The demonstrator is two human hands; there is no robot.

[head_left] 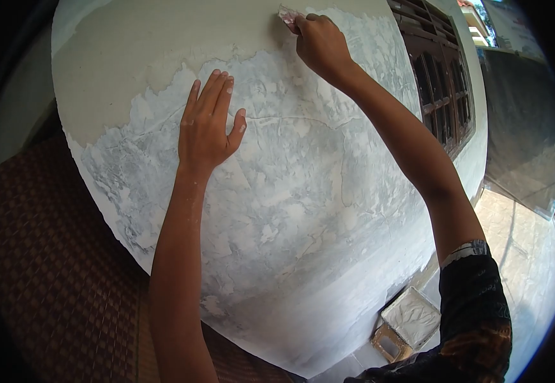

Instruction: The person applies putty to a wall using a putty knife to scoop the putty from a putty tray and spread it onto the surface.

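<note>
My left hand (207, 127) rests flat against the wall (290, 185), fingers stretched out and thumb apart, with white smears on the fingertips and thumb. Higher up and to the right, my right hand (322, 41) is closed around a small pinkish-white flat piece (288, 18) held at the wall. Its exact kind cannot be made out. Below a ragged edge the wall surface is patchy white and grey; above that edge it is smooth and pale beige. A thin crack runs sideways between my two arms.
A square tray of white paste (411, 317) stands at the wall's foot on the lower right, by a wooden stool-like piece (389, 345). A brown window with bars (440, 83) is at the upper right. Brown woven matting (54, 268) lies on the left.
</note>
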